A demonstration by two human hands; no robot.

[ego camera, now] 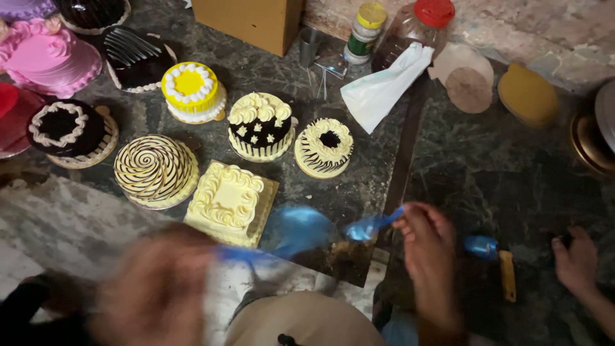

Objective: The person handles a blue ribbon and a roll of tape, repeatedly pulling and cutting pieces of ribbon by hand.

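Spanning the whole frame, the dark marbled worktop (512, 186) carries a spread of decorated cakes across its upper left half. Of these, the pink cake (48, 57) sits at the far upper left, the square cream cake (229, 202) lies lowest and nearest the hands, and the round black-and-cream swirl cake (324, 146) stands up and to the right of it.

A translucent blue plastic piece (301, 229), probably a glove or bag, stretches across the lower middle of the frame. Its long axis runs left to right, rising slightly toward the right. It lies just below and to the right of the square cream cake, apart from it as far as can be judged.

The left hand (154, 288), lower left, is heavily blurred. Its grip appears to be at the left end of the blue plastic, but whether the fingers are clamped on it cannot be told.

The right hand (429, 247), lower centre-right, has its grip pinched together on the right end of the plastic, fingers curled over the twisted blue tip. The right hand is the one nearer the bulk of the plastic.

A second blue scrap (482, 247) lies just right of that hand, beside a yellow-handled tool (507, 275). Another person's hand (576, 259) rests at the lower right edge, well apart.
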